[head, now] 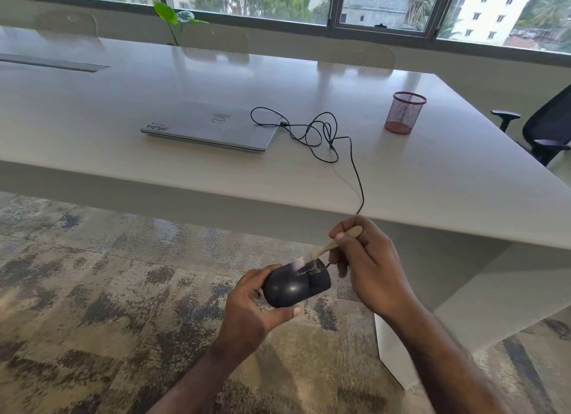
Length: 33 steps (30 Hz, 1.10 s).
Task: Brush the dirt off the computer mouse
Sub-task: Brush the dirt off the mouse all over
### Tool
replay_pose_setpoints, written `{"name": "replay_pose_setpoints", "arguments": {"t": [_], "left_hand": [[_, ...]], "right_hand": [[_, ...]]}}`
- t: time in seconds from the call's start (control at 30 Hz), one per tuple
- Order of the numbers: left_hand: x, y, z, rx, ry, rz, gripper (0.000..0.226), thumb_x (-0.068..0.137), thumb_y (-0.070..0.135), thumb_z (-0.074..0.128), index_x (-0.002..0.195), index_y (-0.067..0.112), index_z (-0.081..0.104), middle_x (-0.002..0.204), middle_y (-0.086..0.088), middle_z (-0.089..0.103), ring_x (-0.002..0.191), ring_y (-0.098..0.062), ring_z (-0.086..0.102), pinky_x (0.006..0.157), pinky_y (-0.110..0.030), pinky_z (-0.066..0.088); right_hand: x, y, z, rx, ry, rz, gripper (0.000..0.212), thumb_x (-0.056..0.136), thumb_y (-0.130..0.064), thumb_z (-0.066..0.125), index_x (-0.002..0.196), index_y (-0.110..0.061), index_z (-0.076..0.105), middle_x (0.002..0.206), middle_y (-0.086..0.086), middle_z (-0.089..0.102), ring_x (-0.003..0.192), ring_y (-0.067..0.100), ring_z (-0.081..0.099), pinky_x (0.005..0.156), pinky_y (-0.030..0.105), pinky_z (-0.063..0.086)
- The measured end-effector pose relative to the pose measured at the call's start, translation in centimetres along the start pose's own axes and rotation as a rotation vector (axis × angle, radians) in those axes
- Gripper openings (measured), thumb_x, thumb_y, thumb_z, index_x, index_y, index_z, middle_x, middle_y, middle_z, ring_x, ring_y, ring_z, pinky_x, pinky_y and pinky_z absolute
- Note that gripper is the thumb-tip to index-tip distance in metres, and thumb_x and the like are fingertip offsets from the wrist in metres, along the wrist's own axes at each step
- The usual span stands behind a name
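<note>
A black wired computer mouse [293, 287] is held in the air below the table's front edge, over the carpet. My left hand [251, 308] grips it from the left and underneath, thumb along its near side. My right hand [367, 265] holds a small brush with a pale wooden handle [335, 242]. The brush's light bristles [301, 264] rest on the mouse's top near the buttons. The mouse's black cable [355, 172] runs up over the table edge and loops across the tabletop to a closed silver laptop [213, 126].
The large white table [123, 166] fills the middle of the view. A red mesh pen cup [404, 113] stands at its right. A black office chair [543, 132] sits beyond the right edge. Pale chairs and a green plant [174, 16] line the far side.
</note>
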<state>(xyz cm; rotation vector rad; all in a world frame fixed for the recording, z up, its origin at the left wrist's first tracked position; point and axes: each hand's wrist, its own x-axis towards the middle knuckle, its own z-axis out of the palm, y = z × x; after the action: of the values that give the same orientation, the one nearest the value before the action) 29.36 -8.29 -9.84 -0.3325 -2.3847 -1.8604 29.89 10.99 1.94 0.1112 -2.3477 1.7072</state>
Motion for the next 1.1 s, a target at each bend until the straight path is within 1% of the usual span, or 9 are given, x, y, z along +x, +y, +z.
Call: {"name": "replay_pose_setpoints", "arguments": {"t": [0.13, 0.3, 0.4, 0.5, 0.57, 0.67, 0.8, 0.9, 1.1], "left_hand": [[0.4, 0.4, 0.0, -0.043, 0.010, -0.016, 0.060, 0.057, 0.028, 0.094, 0.112, 0.036, 0.070, 0.107, 0.007, 0.069, 0.102, -0.015, 0.065, 0.082, -0.018, 0.049], [0.4, 0.5, -0.3, -0.018, -0.007, -0.027, 0.061, 0.057, 0.038, 0.091, 0.114, 0.041, 0.067, 0.109, 0.009, 0.068, 0.102, -0.016, 0.065, 0.085, -0.042, 0.054], [0.3, 0.2, -0.4, 0.001, 0.008, -0.032, 0.065, 0.056, 0.046, 0.090, 0.116, 0.047, 0.065, 0.112, 0.014, 0.065, 0.105, -0.013, 0.063, 0.087, -0.039, 0.055], [0.3, 0.1, -0.4, 0.009, 0.012, -0.038, 0.064, 0.057, 0.041, 0.092, 0.115, 0.046, 0.066, 0.113, 0.017, 0.064, 0.107, -0.010, 0.063, 0.087, -0.034, 0.054], [0.4, 0.0, -0.3, 0.007, 0.008, -0.041, 0.065, 0.057, 0.036, 0.093, 0.117, 0.041, 0.066, 0.112, 0.016, 0.065, 0.106, -0.010, 0.063, 0.087, -0.033, 0.053], [0.5, 0.1, -0.3, 0.005, 0.012, -0.046, 0.065, 0.055, 0.038, 0.092, 0.115, 0.039, 0.067, 0.111, 0.013, 0.066, 0.104, -0.012, 0.064, 0.086, -0.035, 0.054], [0.4, 0.2, -0.6, 0.021, 0.008, -0.037, 0.068, 0.053, 0.042, 0.091, 0.116, 0.040, 0.067, 0.111, 0.016, 0.064, 0.105, -0.011, 0.063, 0.086, -0.033, 0.055], [0.3, 0.1, -0.8, 0.013, 0.011, -0.043, 0.067, 0.053, 0.046, 0.089, 0.116, 0.042, 0.067, 0.112, 0.017, 0.064, 0.106, -0.013, 0.063, 0.088, -0.041, 0.055], [0.5, -0.1, -0.8, 0.007, -0.003, -0.051, 0.067, 0.055, 0.046, 0.089, 0.118, 0.044, 0.066, 0.114, 0.015, 0.065, 0.109, -0.015, 0.063, 0.091, -0.049, 0.054]], "right_hand": [[-0.7, 0.4, 0.9, 0.068, -0.138, 0.013, 0.019, 0.091, -0.020, 0.048, 0.083, -0.030, 0.062, 0.064, 0.001, 0.064, 0.062, 0.037, 0.058, 0.056, 0.051, 0.047], [-0.4, 2.0, -0.1, -0.096, -0.023, 0.009, 0.019, 0.093, -0.021, 0.047, 0.085, -0.032, 0.060, 0.068, 0.006, 0.066, 0.059, 0.018, 0.060, 0.058, 0.045, 0.052], [0.0, 2.4, -1.1, -0.166, 0.070, -0.021, 0.026, 0.099, -0.010, 0.047, 0.086, -0.029, 0.059, 0.068, 0.005, 0.066, 0.059, 0.017, 0.060, 0.058, 0.048, 0.053], [0.0, 1.9, -1.1, -0.060, 0.123, -0.036, 0.021, 0.095, -0.016, 0.048, 0.084, -0.029, 0.061, 0.066, 0.007, 0.066, 0.057, 0.025, 0.059, 0.055, 0.050, 0.050], [-0.1, 1.4, -0.5, 0.065, 0.099, -0.012, 0.018, 0.093, -0.016, 0.049, 0.084, -0.025, 0.062, 0.064, 0.010, 0.066, 0.055, 0.029, 0.056, 0.051, 0.046, 0.047], [-0.3, 1.3, 0.4, 0.121, -0.020, 0.026, 0.021, 0.099, -0.005, 0.048, 0.087, -0.016, 0.060, 0.062, 0.006, 0.064, 0.054, 0.017, 0.054, 0.053, 0.034, 0.045], [0.2, 2.1, 0.1, -0.048, 0.006, -0.010, 0.016, 0.092, -0.024, 0.047, 0.086, -0.031, 0.059, 0.069, 0.005, 0.066, 0.061, 0.020, 0.060, 0.061, 0.049, 0.052], [0.7, 2.1, -0.6, -0.168, 0.050, -0.051, 0.014, 0.092, -0.028, 0.045, 0.088, -0.032, 0.057, 0.071, 0.002, 0.065, 0.064, 0.022, 0.062, 0.063, 0.054, 0.054], [0.3, 0.9, 0.0, 0.039, 0.075, -0.028, 0.015, 0.090, -0.021, 0.048, 0.085, -0.027, 0.061, 0.065, 0.006, 0.066, 0.059, 0.028, 0.059, 0.058, 0.053, 0.049]]}}
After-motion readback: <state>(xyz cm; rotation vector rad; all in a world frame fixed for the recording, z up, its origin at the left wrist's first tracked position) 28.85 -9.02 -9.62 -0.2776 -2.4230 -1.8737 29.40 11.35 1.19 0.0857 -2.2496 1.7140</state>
